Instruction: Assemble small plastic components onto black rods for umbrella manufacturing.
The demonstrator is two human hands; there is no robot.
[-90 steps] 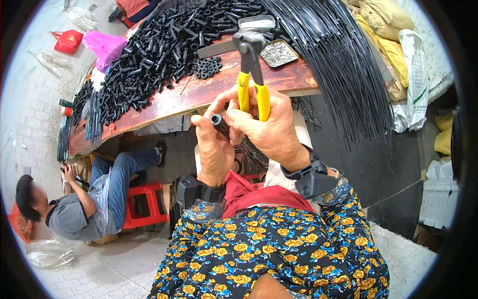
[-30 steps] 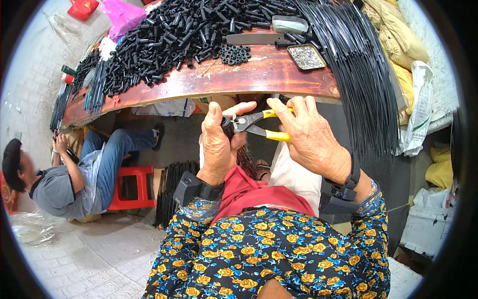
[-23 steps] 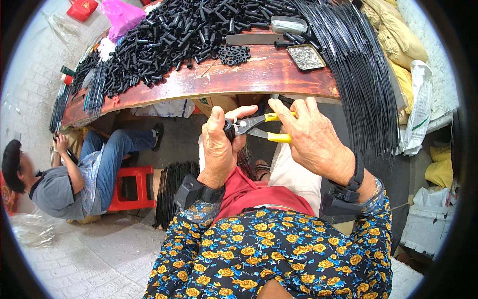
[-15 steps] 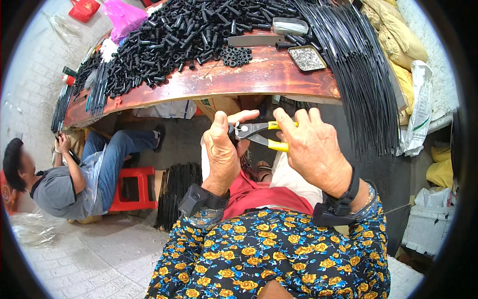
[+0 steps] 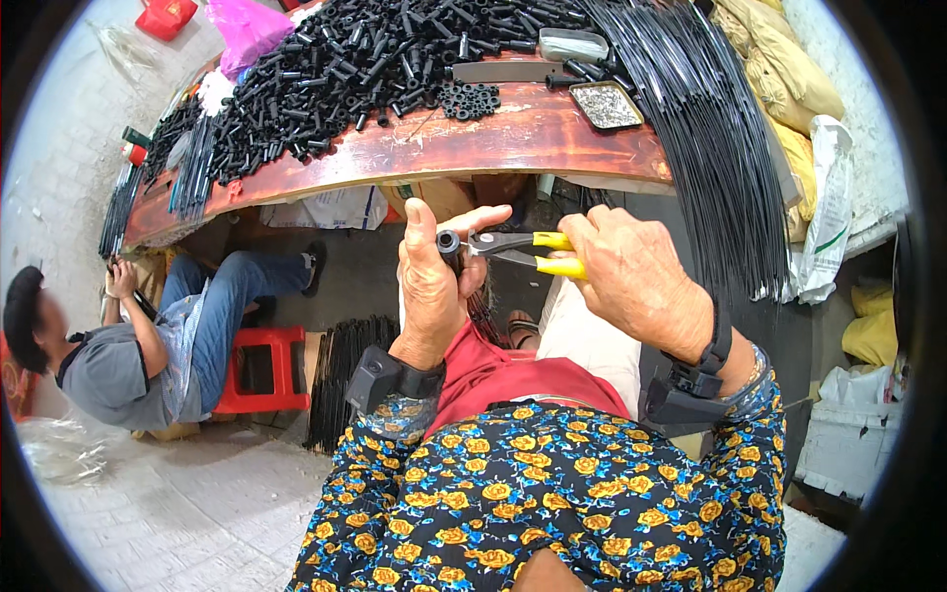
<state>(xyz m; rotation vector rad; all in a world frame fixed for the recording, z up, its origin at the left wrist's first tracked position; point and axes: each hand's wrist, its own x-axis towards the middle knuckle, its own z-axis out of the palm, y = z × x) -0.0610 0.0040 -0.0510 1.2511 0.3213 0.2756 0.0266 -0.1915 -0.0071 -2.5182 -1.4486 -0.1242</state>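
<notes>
So the left hand [image 5: 432, 291] has its fingers curled round a short black tube [image 5: 450, 245], open end facing up, thumb sticking up on one side and index finger poking out to the right. The tube's off the table [image 5: 395, 163], held out in front of its near edge. Right hand [image 5: 636, 271] is clamped on the yellow handles [image 5: 552, 240] of some pliers [image 5: 503, 242], handles a bit apart, with the metal nose right up at the tube's rim; can't really tell if it's biting on anything there. Up on the table there's a huge heap of black tubes [image 5: 326, 89] over the left and far part, with a patch of black rings [image 5: 469, 101] at its right side and a flat grey bar [image 5: 505, 71] just behind those. Towards the near right corner sits a small tray of shiny bits [image 5: 606, 106], and a big bundle of black rods [image 5: 700, 178] hangs over the right edge
</notes>
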